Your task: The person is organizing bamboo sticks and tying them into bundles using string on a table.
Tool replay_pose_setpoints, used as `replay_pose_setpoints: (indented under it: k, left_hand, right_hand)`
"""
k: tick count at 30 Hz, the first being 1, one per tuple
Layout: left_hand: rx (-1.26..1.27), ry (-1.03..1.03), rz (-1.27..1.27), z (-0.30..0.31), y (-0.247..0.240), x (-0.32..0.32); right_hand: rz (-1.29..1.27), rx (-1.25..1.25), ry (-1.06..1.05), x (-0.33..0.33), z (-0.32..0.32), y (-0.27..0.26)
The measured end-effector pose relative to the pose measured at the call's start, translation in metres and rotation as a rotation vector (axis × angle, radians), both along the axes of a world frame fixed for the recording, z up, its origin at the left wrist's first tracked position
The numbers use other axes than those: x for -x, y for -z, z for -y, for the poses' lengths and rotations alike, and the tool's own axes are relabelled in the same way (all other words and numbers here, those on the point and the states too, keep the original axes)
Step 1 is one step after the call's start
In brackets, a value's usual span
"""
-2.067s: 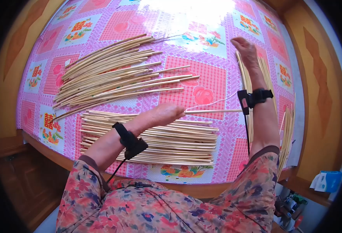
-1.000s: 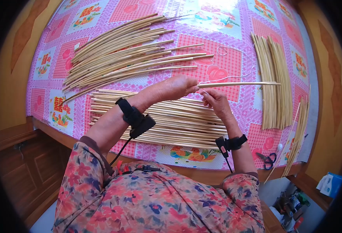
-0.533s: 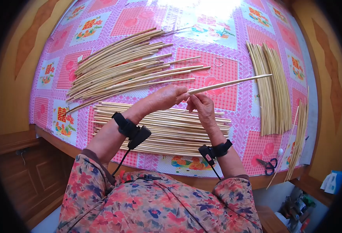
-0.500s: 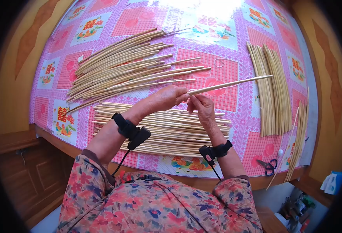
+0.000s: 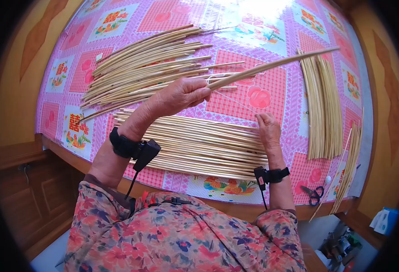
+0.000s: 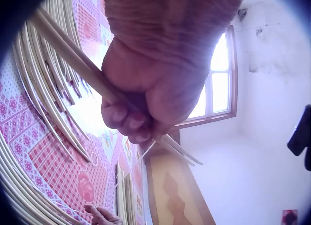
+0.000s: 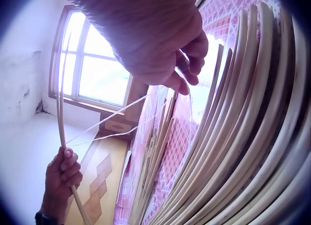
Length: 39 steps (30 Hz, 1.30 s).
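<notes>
In the head view the left hand grips thin pale sticks, raised and slanting up to the right; the left wrist view shows its fingers curled round them. A white string runs from the left hand's sticks to the right hand. The right hand pinches the string between thumb and fingertips, over the right end of a row of sticks. How many sticks the left hand holds is hard to tell.
A fanned pile of sticks lies at the upper left, thick bundles at the right. Scissors and a small white object lie near the front right edge, beside thin sticks. Patterned cloth covers the table.
The hands, close together half a second ago, have parted. The left hand has moved up and left with its sticks, which tilt more steeply; the right hand has moved right, with string between them.
</notes>
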<state>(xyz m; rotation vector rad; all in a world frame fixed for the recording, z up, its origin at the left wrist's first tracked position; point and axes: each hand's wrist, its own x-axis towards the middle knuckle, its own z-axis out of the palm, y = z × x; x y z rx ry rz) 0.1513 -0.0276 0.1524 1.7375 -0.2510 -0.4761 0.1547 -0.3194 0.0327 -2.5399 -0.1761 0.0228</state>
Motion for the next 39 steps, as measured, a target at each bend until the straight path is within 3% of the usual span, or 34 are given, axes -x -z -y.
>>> replay_pose_setpoints:
  k: [3, 4, 6, 9, 14, 17, 19, 20, 22, 31, 33, 35, 39]
  left_hand:
    - [-0.274, 0.177, 0.159, 0.002, 0.007, 0.010]
    - [-0.247, 0.143, 0.100, 0.003, 0.013, 0.015]
    - [-0.208, 0.122, 0.038, 0.008, 0.023, 0.021]
    - [-0.184, 0.043, -0.001, 0.016, 0.044, 0.027]
    - [-0.287, -0.081, 0.076, 0.024, 0.079, 0.043]
    - [-0.280, -0.127, 0.077, 0.024, 0.087, 0.047]
    - [-0.316, -0.172, 0.027, 0.023, 0.089, 0.048]
    - [-0.330, -0.187, 0.061, 0.022, 0.096, 0.050]
    - [-0.374, -0.202, 0.097, 0.023, 0.105, 0.055]
    - [-0.521, -0.253, 0.254, 0.042, 0.118, 0.058]
    - [-0.539, -0.231, 0.244, 0.045, 0.118, 0.056]
    - [-0.560, -0.261, 0.449, 0.049, 0.117, 0.052]
    - [-0.547, -0.244, 0.423, 0.053, 0.121, 0.045]
  right_hand:
    - [0.032, 0.070, -0.027, 0.013, 0.014, -0.007]
    - [0.027, 0.080, -0.018, 0.018, 0.020, -0.003]
    - [-0.131, -0.338, 0.117, 0.030, 0.032, 0.009]
    - [-0.298, -0.508, 0.271, 0.046, 0.038, 0.012]
    - [-0.119, -0.542, 0.338, 0.049, 0.040, 0.023]
    - [-0.084, -0.507, 0.354, 0.049, 0.036, 0.016]
    - [0.000, -0.148, 0.254, 0.048, 0.035, 0.009]
    - [-0.002, -0.150, 0.249, 0.049, 0.032, 0.006]
    - [-0.007, 0.083, 0.225, 0.052, 0.028, 0.001]
    - [0.119, 0.232, 0.177, 0.043, 0.038, 0.010]
    - [0.103, 0.238, 0.185, 0.043, 0.041, 0.010]
    - [0.124, 0.212, 0.180, 0.040, 0.043, 0.009]
    - [0.144, 0.146, 0.217, 0.038, 0.046, 0.013]
